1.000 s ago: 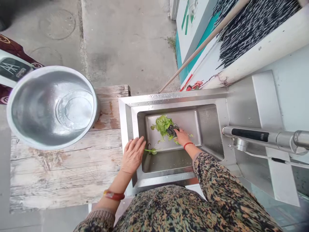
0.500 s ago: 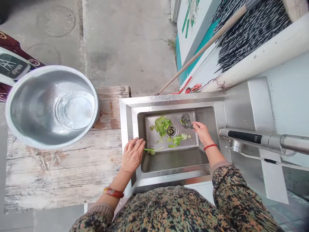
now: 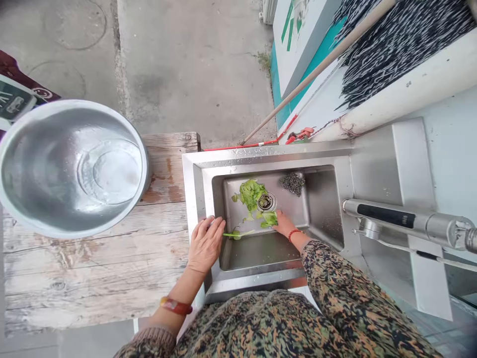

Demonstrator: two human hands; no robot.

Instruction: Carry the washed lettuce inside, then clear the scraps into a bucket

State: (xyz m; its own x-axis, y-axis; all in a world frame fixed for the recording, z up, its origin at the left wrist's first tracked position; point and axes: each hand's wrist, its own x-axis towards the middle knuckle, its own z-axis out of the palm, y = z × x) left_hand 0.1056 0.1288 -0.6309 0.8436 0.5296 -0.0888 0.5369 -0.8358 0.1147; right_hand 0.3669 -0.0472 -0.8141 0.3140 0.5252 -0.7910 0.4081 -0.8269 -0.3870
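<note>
My left hand (image 3: 204, 243) lies flat on the left rim of the steel sink (image 3: 261, 151), fingers apart, holding nothing. My right hand (image 3: 285, 224) is down in the basin, its fingertips closed on small green leaf scraps (image 3: 269, 219) just below the drain strainer (image 3: 267, 201). A larger lettuce leaf (image 3: 251, 193) lies left of the drain. A thin green stem (image 3: 236, 232) rests by my left fingertips. A dark steel-wool scourer (image 3: 293, 183) sits alone at the basin's back, apart from both hands.
A big metal basin (image 3: 70, 164) holding some water stands on the weathered wooden table (image 3: 100, 268) left of the sink. A long faucet (image 3: 395, 216) juts in from the right. A broom pole (image 3: 320, 64) leans against the wall behind.
My right hand lifted the scourer off the drain, left it at the basin's back, then came back down onto the leaf scraps. My left hand stayed on the rim.
</note>
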